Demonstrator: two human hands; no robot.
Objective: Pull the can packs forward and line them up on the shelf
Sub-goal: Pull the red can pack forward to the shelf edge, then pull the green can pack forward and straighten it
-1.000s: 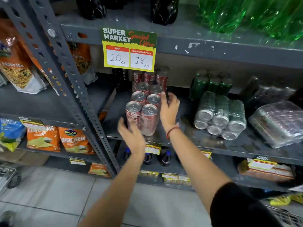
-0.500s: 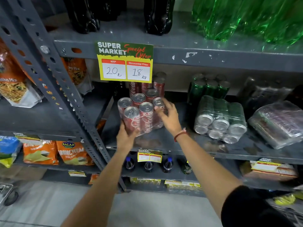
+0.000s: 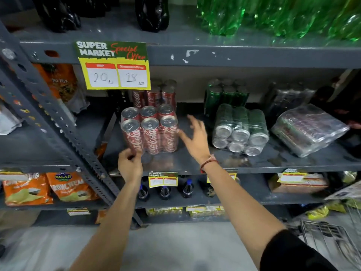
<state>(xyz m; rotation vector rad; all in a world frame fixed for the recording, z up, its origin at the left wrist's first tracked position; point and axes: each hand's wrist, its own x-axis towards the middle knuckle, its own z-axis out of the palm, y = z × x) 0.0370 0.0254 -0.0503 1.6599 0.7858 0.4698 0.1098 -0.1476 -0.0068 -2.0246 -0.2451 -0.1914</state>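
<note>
A shrink-wrapped pack of red cola cans (image 3: 150, 132) stands upright near the front of the grey middle shelf (image 3: 195, 165). A second red pack (image 3: 154, 94) stands behind it. My left hand (image 3: 130, 165) is at the front pack's lower left corner, its fingers curled and touching the wrap. Just right of the pack, my right hand (image 3: 195, 137) is off it with fingers spread. Further right, a green can pack (image 3: 240, 130) lies on its side, with an upright green pack (image 3: 224, 94) behind it. A dark wrapped pack (image 3: 308, 130) lies tilted at the right.
A yellow price sign (image 3: 114, 67) hangs from the shelf above, which carries dark bottles (image 3: 152, 14) and green bottles (image 3: 273, 14). A slanted steel upright (image 3: 58, 133) borders the bay on the left. Snack bags (image 3: 72, 186) and small bottles (image 3: 165, 190) fill the lower shelves. A wire basket (image 3: 332, 237) sits bottom right.
The front red pack has been turned square to the shelf edge and set down. My right hand let go of it and moved right, opening. My left hand slid down to its lower corner.
</note>
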